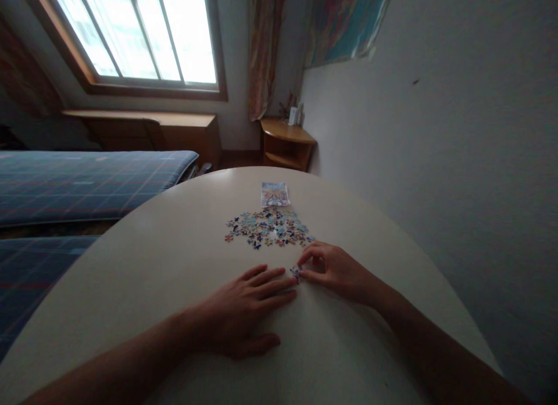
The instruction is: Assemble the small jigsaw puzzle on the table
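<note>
My left hand [257,303] lies flat on the white table, fingers stretched to the right. Its fingertips touch or nearly touch a small cluster of jigsaw puzzle pieces [295,272]. From the other side, my right hand [329,268] pinches at that cluster with thumb and index finger; the fingers partly cover it, so how many pieces it has cannot be made out. A loose pile of puzzle pieces [265,226], mostly blue, white and orange-brown, is spread just beyond both hands. Behind the pile lies a small printed picture sheet or packet [275,194].
The round white table [174,254] fills the foreground. A bed with a blue plaid mattress [87,181] stands to the left, and a pale wall [436,149] runs along the right. A wooden corner shelf [288,132] and a low desk [143,119] are under the window side.
</note>
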Demonstrator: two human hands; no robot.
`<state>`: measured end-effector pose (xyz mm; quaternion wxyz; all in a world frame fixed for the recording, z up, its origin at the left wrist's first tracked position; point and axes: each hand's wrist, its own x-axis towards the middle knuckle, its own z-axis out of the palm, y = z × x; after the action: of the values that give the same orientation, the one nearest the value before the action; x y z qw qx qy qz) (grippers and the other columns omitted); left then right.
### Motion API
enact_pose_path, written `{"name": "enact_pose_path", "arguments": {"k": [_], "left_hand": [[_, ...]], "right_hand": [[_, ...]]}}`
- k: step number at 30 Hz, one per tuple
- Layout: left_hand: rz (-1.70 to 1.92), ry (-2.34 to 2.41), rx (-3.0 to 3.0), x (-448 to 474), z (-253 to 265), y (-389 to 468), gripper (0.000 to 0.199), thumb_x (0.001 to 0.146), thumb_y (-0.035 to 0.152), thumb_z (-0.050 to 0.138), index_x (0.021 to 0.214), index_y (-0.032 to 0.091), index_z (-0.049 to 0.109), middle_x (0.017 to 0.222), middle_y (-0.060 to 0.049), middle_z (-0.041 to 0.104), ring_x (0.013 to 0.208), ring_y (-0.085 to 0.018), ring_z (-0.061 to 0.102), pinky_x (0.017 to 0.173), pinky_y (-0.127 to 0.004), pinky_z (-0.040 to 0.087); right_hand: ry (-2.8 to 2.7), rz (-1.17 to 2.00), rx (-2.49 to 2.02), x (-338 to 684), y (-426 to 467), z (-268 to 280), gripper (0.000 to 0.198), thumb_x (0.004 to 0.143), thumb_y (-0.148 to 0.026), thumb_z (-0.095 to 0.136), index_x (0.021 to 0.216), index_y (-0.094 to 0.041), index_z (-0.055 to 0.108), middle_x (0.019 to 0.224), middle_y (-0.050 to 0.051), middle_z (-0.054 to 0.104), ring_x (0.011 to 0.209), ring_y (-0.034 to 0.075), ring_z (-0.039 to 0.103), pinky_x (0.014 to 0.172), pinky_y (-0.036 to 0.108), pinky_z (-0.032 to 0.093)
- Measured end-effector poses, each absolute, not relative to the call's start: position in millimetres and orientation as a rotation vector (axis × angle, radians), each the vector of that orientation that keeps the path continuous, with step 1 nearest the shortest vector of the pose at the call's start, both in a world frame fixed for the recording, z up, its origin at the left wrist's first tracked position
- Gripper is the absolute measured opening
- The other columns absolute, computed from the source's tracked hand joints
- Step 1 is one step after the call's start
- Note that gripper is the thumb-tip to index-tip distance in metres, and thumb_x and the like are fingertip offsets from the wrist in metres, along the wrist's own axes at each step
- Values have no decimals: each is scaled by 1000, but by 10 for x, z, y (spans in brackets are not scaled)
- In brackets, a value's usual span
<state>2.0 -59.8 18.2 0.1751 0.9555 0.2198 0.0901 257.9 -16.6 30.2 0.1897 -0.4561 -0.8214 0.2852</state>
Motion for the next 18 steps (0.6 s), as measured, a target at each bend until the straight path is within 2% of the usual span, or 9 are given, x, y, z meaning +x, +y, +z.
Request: {"name": "enact_pose_path", "arguments": {"k": [18], "left_hand": [[154,635,2708,23,207,-593,77,88,43,60,154,23,26,161,-5,24,147,-32,26,120,-54,22]], "right_hand": [[-2343,757,-1314,2563,-183,311,12,82,-24,67,92,-21,73,93,4,64,75,15,58,71,28,44]]}}
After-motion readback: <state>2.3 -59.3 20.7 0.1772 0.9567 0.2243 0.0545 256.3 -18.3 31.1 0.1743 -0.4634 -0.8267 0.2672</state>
